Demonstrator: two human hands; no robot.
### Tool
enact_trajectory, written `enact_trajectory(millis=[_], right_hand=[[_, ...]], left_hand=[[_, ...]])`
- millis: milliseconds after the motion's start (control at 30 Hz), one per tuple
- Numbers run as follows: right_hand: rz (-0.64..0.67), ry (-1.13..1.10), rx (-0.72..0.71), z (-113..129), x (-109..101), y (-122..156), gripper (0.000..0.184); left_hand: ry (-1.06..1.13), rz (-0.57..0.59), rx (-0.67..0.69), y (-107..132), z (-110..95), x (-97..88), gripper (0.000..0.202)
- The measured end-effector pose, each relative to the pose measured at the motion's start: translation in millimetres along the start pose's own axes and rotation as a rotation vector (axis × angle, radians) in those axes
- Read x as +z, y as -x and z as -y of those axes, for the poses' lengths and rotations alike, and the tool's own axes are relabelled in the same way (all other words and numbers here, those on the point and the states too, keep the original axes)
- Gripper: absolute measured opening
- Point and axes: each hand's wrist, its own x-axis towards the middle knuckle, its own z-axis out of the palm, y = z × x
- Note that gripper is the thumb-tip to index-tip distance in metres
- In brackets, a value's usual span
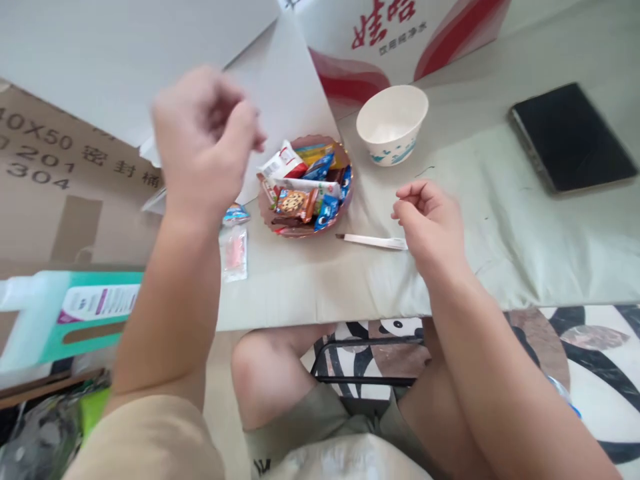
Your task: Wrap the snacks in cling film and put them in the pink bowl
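Note:
My left hand [205,127] is raised at the left of the snack bowl, blurred, its fingers curled in; whatever may be inside is hidden. My right hand [433,223] hovers low over the table with thumb and fingers drawn together, and I cannot make out anything in them. Between the hands stands a pinkish, see-through bowl [349,190] full of wrapped snacks, among them a brown cookie packet [295,204]. A slim white pen-like tool [375,241] with a dark tip lies just left of my right hand. Behind it is a white paper bowl [393,127] with a blue-green pattern.
Left of the snack bowl lie a small clear packet [235,253] with something pink and a blue wrapper [236,213]. A black notebook-like item [573,137] rests at the right. A red-and-white carton [400,40] stands behind; a brown carton [75,200] and green-liquid jug [90,313] are left.

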Motion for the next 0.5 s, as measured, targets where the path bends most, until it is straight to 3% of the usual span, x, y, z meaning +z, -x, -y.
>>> enact_trajectory(millis=[67,133,167,200,233,333,500], right_hand=[[0.083,0.213,-0.08,-7,6,4,0.013],[0.153,0.477,-0.174,-17,9,8,0.018],[0.182,0.617,-0.219,-22,10,10,0.022],[0.209,0.752,-0.255,-27,10,12,0.027],[0.232,0.872,-0.282,-32,9,14,0.031],[0.275,1.102,-0.346,-41,5,21,0.037],[0.325,1.191,-0.421,-43,-4,32,0.03]], left_hand=[[-0.102,-0.286,-0.148,55,23,-38.7,0.01],[-0.274,-0.406,-0.368,106,51,-63.2,0.009],[-0.391,-0.386,-0.529,128,66,-70.6,0.011],[-0.46,-0.269,-0.674,148,81,-75.6,0.007],[-0.476,-0.222,-0.733,166,93,-78.9,0.012],[-0.449,-0.132,-0.833,208,119,-84.7,0.031],[-0.34,-0.073,-0.964,253,125,-85.1,0.085]])
